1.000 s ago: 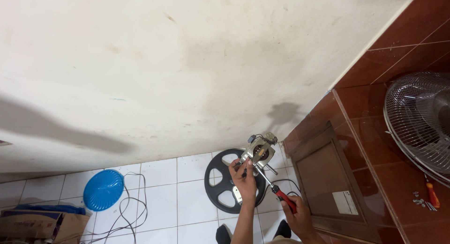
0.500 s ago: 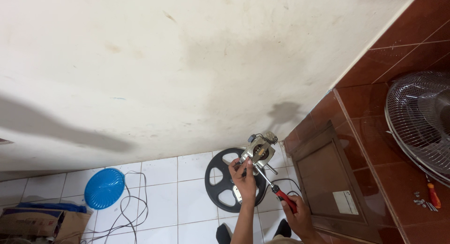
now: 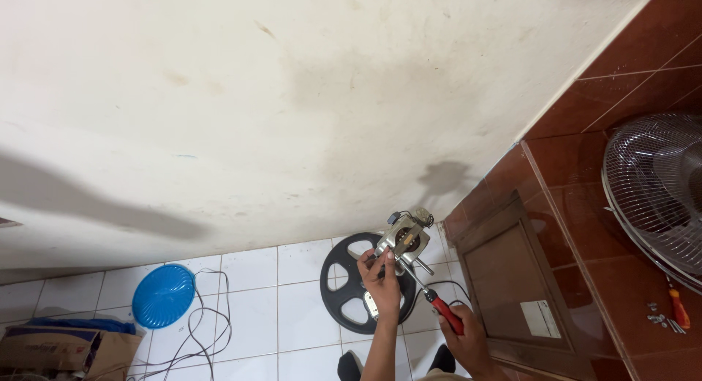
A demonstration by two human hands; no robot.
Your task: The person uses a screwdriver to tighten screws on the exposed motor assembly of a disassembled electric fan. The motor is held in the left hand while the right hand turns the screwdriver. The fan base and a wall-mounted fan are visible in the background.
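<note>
Motor unit (image 3: pixel 404 238), a small metal assembly with a shaft and a dark part on top, sits in the head view above the white tiled floor (image 3: pixel 248 278), near where that floor meets the pale wall (image 3: pixel 292 96); the left hand (image 3: pixel 380 278) is clenched around its lower end, fingers wrapped on the metal frame; the right hand (image 3: pixel 464 341) grips the red handle of a screwdriver (image 3: pixel 431 297), whose thin shaft slants up to the motor unit and touches it; under both hands lies a black round fan guard (image 3: pixel 347 286) flat on the floor, its spokes showing; 2 dark shoe tips stand at the bottom edge of the floor; a blue round basin (image 3: pixel 162 295) rests upside down toward the left part of the floor, with a loose black cable (image 3: pixel 208 330) curling just beside it; a cardboard box (image 3: pixel 66 352) sits in the bottom left corner; to the right, on the red-brown tiles, a brown wooden frame (image 3: pixel 512 286) lies near the right hand, a metal fan grille (image 3: pixel 658 191) lies at the right edge, and a second small screwdriver (image 3: pixel 678 308) with a few loose screws lies just below it.
</note>
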